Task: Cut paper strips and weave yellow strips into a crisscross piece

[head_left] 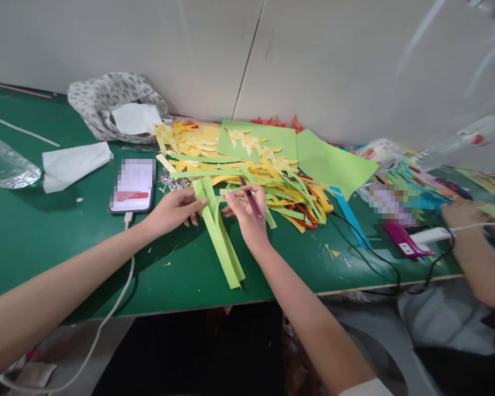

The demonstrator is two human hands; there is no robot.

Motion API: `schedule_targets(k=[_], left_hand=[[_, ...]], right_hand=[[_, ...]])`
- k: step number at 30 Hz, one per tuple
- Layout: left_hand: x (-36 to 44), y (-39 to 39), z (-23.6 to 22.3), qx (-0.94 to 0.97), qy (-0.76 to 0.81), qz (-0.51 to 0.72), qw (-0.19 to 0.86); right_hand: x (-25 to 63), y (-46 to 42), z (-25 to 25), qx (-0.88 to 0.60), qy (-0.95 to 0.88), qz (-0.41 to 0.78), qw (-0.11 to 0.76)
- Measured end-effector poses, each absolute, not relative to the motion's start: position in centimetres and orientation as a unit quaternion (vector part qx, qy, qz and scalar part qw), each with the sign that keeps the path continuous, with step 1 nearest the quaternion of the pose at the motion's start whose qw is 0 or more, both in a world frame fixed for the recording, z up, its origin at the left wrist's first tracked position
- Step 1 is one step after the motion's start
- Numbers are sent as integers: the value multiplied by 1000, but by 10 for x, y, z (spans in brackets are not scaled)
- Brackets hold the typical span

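Observation:
My left hand (175, 210) is closed on the upper end of a light green folded paper strip (223, 247), thumb on top, fingers partly under it. The strip slants down toward the table's front edge. Against its upper right side, my right hand (247, 212) pinches a thin green sliver that curls from the strip. A slim dark purple pen-like tool (254, 206) is held in the same hand, its point facing up and away; I cannot tell its exact kind. Just beyond both hands lies a pile of yellow and green paper strips (231, 170).
On the green table (86, 280) lies a charging phone (132, 184) at left. A patterned cloth bag (111, 99) and white tissue (76, 165) lie behind it. Green sheets (334, 162), orange-handled scissors (307, 217) and a purple power bank (406, 242) lie right, near another person's hand (464, 220).

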State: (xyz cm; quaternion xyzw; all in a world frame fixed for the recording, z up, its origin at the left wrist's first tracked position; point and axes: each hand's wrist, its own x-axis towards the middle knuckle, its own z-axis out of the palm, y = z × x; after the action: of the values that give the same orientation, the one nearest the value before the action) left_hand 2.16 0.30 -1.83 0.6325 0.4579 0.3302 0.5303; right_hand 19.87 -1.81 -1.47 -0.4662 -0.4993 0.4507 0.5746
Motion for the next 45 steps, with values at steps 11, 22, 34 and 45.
schedule_targets(k=[11,22,34,45], left_hand=[[19,2,-13,568,475,412,531],[23,-9,-13,749,408,282,439],[20,-5,-14,698,454,357,423],[21,-6,-14,675,455,374,444]], right_hand=[[205,-25,-17,-430,-640,420,479],[200,-20,-25,-453,-607,395,520],[201,-17,-18,-450,-532,452,557],[201,-22,-23,-457,-617,390,508]])
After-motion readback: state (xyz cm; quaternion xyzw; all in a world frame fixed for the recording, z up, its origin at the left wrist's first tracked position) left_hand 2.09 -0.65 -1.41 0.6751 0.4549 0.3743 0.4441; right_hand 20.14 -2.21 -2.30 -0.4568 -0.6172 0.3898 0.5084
